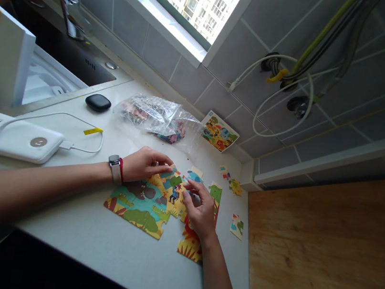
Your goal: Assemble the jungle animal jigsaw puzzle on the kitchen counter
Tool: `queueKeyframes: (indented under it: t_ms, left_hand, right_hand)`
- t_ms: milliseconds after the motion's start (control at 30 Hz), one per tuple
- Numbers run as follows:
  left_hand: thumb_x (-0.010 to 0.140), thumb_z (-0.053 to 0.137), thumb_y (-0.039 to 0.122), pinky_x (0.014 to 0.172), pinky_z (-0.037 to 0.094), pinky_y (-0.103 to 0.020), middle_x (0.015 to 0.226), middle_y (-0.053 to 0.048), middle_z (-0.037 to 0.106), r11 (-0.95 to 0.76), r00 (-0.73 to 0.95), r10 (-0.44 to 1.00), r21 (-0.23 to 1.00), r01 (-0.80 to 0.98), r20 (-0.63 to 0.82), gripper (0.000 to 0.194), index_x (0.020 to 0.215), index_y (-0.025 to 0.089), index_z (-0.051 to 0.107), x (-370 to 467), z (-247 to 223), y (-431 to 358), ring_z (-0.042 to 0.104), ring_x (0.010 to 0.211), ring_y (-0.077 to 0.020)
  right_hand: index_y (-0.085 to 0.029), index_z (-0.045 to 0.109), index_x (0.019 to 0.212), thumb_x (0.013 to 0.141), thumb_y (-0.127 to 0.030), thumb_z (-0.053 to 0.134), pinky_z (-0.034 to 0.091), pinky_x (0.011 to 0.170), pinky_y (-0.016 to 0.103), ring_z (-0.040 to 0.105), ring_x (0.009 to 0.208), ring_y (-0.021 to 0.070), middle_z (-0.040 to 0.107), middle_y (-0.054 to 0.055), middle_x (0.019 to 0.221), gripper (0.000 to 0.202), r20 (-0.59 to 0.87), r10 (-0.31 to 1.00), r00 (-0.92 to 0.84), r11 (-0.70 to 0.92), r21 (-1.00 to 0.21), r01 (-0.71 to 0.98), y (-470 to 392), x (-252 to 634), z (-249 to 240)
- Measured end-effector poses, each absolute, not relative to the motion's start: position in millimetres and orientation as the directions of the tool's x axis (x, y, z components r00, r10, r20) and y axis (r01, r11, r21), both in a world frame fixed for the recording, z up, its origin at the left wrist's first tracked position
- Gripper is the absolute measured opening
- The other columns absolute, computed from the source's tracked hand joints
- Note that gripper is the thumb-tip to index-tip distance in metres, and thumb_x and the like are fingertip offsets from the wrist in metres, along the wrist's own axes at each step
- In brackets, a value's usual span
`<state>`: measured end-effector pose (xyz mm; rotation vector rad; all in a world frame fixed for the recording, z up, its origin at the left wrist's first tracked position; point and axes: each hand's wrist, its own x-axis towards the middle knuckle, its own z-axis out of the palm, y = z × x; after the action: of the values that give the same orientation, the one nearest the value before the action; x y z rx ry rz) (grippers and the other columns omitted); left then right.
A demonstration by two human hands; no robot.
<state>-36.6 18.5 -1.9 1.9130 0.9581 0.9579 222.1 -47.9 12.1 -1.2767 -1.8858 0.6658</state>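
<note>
A partly joined jigsaw puzzle (141, 199) with a hippo, crocodiles and a figure in blue lies on the white counter. My left hand (148, 164), wearing a watch, reaches over its upper edge. Its thumb and fingers are closed on a puzzle piece (171, 171) there. Over the right part of the puzzle is my right hand (201, 211), thumb and forefinger curved with a gap between their tips, close to the blue-figure section. Joined lion pieces (189, 249) lie partly hidden beneath that hand, with a gap between them and the hippo section.
Loose puzzle pieces (235, 186) and another piece (237, 226) lie at the right. Behind are a clear plastic bag (160, 115) of pieces and a picture card (219, 131) against the wall. A black case (98, 102), white power bank (13, 134) and cable occupy the left, near the sink (78, 62).
</note>
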Motion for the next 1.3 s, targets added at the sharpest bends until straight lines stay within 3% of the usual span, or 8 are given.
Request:
queueKeyframes:
  t_ms: [167, 433, 700, 1033, 1300]
  left_hand:
    - [0.104, 0.054, 0.05, 0.073, 0.054, -0.026, 0.09, -0.005, 0.079, -0.602, 0.484, 0.774, 0.709, 0.367, 0.407, 0.039, 0.11, 0.022, 0.08, -42.3, 0.1, 21.6, 0.069, 0.074, -0.0149]
    - [0.103, 0.057, 0.042, 0.07, 0.049, -0.026, 0.087, -0.007, 0.076, -0.692, 0.595, 0.703, 0.564, 0.45, 0.388, 0.032, 0.102, 0.023, 0.083, -4.9, 12.3, 59.0, 0.069, 0.073, -0.0164]
    - [0.101, 0.058, 0.039, 0.074, 0.048, -0.025, 0.093, -0.007, 0.08, -0.65, 0.587, 0.746, 0.535, 0.54, 0.314, 0.03, 0.1, 0.021, 0.083, 27.2, -10.4, 91.6, 0.072, 0.084, -0.0196]
    - [0.104, 0.056, 0.037, 0.071, 0.048, -0.024, 0.095, -0.007, 0.077, -0.7, 0.596, 0.71, 0.465, 0.542, 0.374, 0.03, 0.1, 0.022, 0.082, 30.6, -20.2, 89.4, 0.071, 0.084, -0.0188]
    - [0.104, 0.057, 0.042, 0.074, 0.052, -0.025, 0.087, -0.006, 0.077, -0.716, 0.47, 0.691, 0.609, 0.343, 0.548, 0.034, 0.095, 0.019, 0.08, 19.0, -13.0, 84.4, 0.07, 0.076, -0.0158]
  right_hand:
    - [-0.025, 0.074, 0.113, 0.097, -0.033, 0.062, 0.061, 0.087, 0.037, 0.072, 0.094, 0.022, 0.075, 0.007, 0.103, 0.021, 0.277, 0.951, -0.139, 0.307, -0.782, 0.543, -45.0, 225.4, 8.4]
    - [-0.024, 0.076, 0.107, 0.096, -0.032, 0.062, 0.056, 0.094, 0.04, 0.07, 0.1, 0.0243, 0.076, 0.008, 0.104, 0.02, 0.312, 0.946, -0.088, 0.304, -0.759, 0.576, -39.9, 232.3, 3.8]
    - [-0.024, 0.077, 0.103, 0.095, -0.03, 0.063, 0.054, 0.096, 0.038, 0.069, 0.104, 0.024, 0.076, 0.007, 0.105, 0.017, 0.309, 0.947, -0.092, 0.307, -0.777, 0.549, -38.0, 234.8, -2.0]
    - [-0.022, 0.077, 0.104, 0.095, -0.026, 0.063, 0.054, 0.097, 0.038, 0.068, 0.104, 0.0229, 0.076, 0.008, 0.106, 0.018, 0.294, 0.945, -0.142, 0.322, -0.763, 0.561, -38.5, 231.7, -2.3]
    - [-0.021, 0.076, 0.105, 0.099, -0.029, 0.056, 0.056, 0.091, 0.034, 0.07, 0.102, 0.0218, 0.074, 0.009, 0.105, 0.022, 0.381, 0.924, 0.01, 0.324, -0.797, 0.509, -34.9, 245.1, 6.4]
